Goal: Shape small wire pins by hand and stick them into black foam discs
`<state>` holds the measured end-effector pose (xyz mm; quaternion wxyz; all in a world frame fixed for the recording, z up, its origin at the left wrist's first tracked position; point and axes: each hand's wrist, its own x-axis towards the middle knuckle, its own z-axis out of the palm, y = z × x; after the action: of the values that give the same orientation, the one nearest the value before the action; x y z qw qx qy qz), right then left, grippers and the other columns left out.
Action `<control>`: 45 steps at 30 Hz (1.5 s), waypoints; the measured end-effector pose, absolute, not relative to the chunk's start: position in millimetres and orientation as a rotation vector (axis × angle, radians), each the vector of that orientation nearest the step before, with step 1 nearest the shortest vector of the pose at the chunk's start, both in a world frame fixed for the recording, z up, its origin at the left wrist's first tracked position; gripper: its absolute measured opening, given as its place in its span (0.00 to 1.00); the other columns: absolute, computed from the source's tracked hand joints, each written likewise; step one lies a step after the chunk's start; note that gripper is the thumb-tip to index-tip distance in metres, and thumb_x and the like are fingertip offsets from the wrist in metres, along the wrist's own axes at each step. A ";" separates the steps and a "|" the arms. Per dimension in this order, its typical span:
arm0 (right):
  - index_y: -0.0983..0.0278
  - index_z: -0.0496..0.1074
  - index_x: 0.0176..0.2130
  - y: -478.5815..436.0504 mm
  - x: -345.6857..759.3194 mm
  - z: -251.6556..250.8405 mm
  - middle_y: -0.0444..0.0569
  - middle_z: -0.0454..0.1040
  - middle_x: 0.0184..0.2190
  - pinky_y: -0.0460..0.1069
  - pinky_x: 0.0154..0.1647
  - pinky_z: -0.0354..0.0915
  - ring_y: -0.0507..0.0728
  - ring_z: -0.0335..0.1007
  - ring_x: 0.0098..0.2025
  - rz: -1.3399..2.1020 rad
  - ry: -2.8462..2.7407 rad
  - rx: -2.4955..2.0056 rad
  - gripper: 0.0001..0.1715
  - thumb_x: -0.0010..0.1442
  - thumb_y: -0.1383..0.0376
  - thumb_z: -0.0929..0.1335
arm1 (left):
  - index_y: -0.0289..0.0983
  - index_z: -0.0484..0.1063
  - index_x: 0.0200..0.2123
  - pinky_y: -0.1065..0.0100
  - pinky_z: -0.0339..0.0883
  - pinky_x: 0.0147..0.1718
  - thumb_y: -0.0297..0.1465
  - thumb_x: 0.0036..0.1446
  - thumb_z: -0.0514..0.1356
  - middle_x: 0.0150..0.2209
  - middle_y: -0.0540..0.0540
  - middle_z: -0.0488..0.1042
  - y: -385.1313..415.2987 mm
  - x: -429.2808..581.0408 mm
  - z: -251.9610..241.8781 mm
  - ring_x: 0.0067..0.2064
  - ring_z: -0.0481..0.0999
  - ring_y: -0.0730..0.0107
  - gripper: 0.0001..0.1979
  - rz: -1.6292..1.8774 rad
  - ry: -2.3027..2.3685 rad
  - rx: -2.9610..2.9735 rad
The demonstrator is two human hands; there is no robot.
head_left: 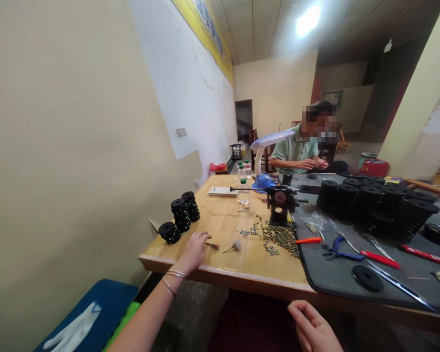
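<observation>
My left hand [195, 250] is over the table's near left part, its fingers loosely bent and slightly apart. Right by its fingertips lies a small dark tuft with a red tip [214, 246]; I see no clear grip on it. A pale feathery tuft on a thin stem [236, 245] lies farther right. Three black spools with light green specks [180, 215] stand beyond my left hand. My right hand [311, 325] is in front of the table edge, low in view, thumb and fingers pressed together. Anything between them is too small to make out.
Small beads [280, 237] lie scattered before a black clamp-like device with a rod [278, 208]. A grey mat [337, 281] carries blue-handled pliers [341, 252], tweezers [399, 283] and many black spools [374, 200]. Behind are a lamp [259, 161], bottles [244, 193] and a seated person [293, 151].
</observation>
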<state>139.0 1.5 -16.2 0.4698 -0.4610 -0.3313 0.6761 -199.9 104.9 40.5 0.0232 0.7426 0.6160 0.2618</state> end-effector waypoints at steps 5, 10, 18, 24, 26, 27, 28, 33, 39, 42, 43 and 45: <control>0.66 0.63 0.32 -3.7 136.0 -1.6 0.40 0.66 0.19 0.40 0.13 0.36 0.39 0.43 0.12 1.684 -0.992 -1.196 0.33 0.40 0.41 0.71 | 0.35 0.72 0.35 0.63 0.61 0.47 0.19 0.48 0.53 0.39 0.42 0.72 116.0 -193.3 33.6 0.45 0.68 0.62 0.12 0.750 1.754 2.308; 0.67 0.65 0.30 -5.2 136.5 1.5 0.41 0.65 0.19 0.38 0.15 0.47 0.42 0.52 0.16 1.661 -1.044 -1.224 0.33 0.40 0.41 0.71 | 0.35 0.68 0.26 0.62 0.60 0.41 0.23 0.51 0.54 0.31 0.43 0.70 119.3 -190.8 35.0 0.38 0.67 0.62 0.05 0.843 1.771 2.181; 0.64 0.58 0.32 -7.5 129.1 4.6 0.38 0.61 0.12 0.38 0.14 0.42 0.42 0.46 0.13 1.598 -1.082 -1.222 0.32 0.46 0.40 0.66 | 0.35 0.63 0.30 0.70 0.64 0.24 0.33 0.55 0.53 0.24 0.49 0.69 59.3 -135.8 30.4 0.26 0.70 0.71 0.06 0.929 1.553 1.732; 0.64 0.56 0.32 -6.2 117.1 22.3 0.36 0.59 0.08 0.38 0.13 0.41 0.43 0.43 0.11 1.596 -1.100 -1.159 0.32 0.47 0.39 0.65 | 0.35 0.62 0.28 0.75 0.61 0.19 0.37 0.46 0.64 0.25 0.50 0.67 12.1 -64.7 20.4 0.27 0.70 0.72 0.15 1.060 1.164 1.062; 0.64 0.56 0.32 -4.8 114.7 24.0 0.36 0.59 0.08 0.38 0.13 0.42 0.43 0.45 0.11 1.583 -1.108 -1.147 0.31 0.47 0.40 0.65 | 0.35 0.61 0.27 0.76 0.59 0.18 0.36 0.46 0.65 0.25 0.50 0.67 7.1 -48.5 17.8 0.28 0.71 0.71 0.15 1.059 1.151 1.027; 0.64 0.56 0.32 -4.3 114.0 24.0 0.36 0.59 0.08 0.38 0.13 0.42 0.43 0.45 0.11 1.579 -1.112 -1.144 0.31 0.47 0.40 0.65 | 0.35 0.61 0.27 0.76 0.58 0.18 0.36 0.46 0.65 0.25 0.50 0.67 6.0 -41.9 16.5 0.28 0.71 0.71 0.15 1.065 1.149 1.024; 0.64 0.57 0.31 -3.9 113.6 23.5 0.36 0.59 0.08 0.38 0.13 0.42 0.43 0.45 0.10 1.575 -1.118 -1.142 0.31 0.47 0.40 0.65 | 0.35 0.61 0.26 0.76 0.58 0.19 0.36 0.46 0.65 0.25 0.50 0.67 5.3 -36.3 15.5 0.28 0.70 0.72 0.15 1.075 1.147 1.030; 0.65 0.58 0.30 -2.9 113.5 18.9 0.36 0.60 0.08 0.38 0.14 0.43 0.43 0.47 0.10 1.534 -1.145 -1.141 0.29 0.49 0.42 0.64 | 0.34 0.61 0.24 0.76 0.56 0.20 0.34 0.45 0.65 0.24 0.52 0.66 2.8 -18.6 14.6 0.22 0.60 0.80 0.15 1.111 1.113 1.070; 0.66 0.59 0.30 -0.6 114.5 8.1 0.37 0.61 0.09 0.38 0.15 0.47 0.44 0.51 0.11 1.471 -1.157 -1.114 0.24 0.53 0.48 0.65 | 0.35 0.60 0.23 0.75 0.56 0.20 0.36 0.47 0.64 0.22 0.53 0.63 -0.2 -12.0 13.5 0.22 0.60 0.79 0.16 1.064 1.140 1.168; 0.66 0.60 0.31 -0.5 116.3 4.4 0.38 0.62 0.10 0.38 0.16 0.49 0.44 0.52 0.12 1.436 -1.179 -1.113 0.22 0.54 0.50 0.65 | 0.35 0.59 0.24 0.75 0.55 0.20 0.36 0.48 0.62 0.20 0.54 0.62 0.1 -10.0 12.4 0.22 0.60 0.79 0.15 1.049 1.144 1.214; 0.66 0.60 0.31 -0.7 117.0 4.0 0.38 0.62 0.10 0.38 0.16 0.49 0.44 0.52 0.12 1.423 -1.188 -1.121 0.21 0.54 0.50 0.65 | 0.35 0.60 0.24 0.75 0.55 0.21 0.36 0.49 0.62 0.21 0.54 0.62 0.3 -9.2 12.4 0.22 0.60 0.79 0.14 1.047 1.143 1.227; 0.67 0.61 0.31 -1.5 118.2 4.2 0.38 0.62 0.11 0.38 0.16 0.50 0.44 0.53 0.13 1.394 -1.207 -1.140 0.21 0.55 0.51 0.65 | 0.35 0.60 0.24 0.75 0.56 0.22 0.35 0.49 0.62 0.21 0.54 0.63 0.7 -7.9 12.7 0.22 0.61 0.78 0.13 1.050 1.137 1.250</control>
<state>118.2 -1.5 4.2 0.4679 -0.4647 -0.4922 0.5682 -7.9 0.7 12.7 0.5446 0.5270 0.4795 0.4424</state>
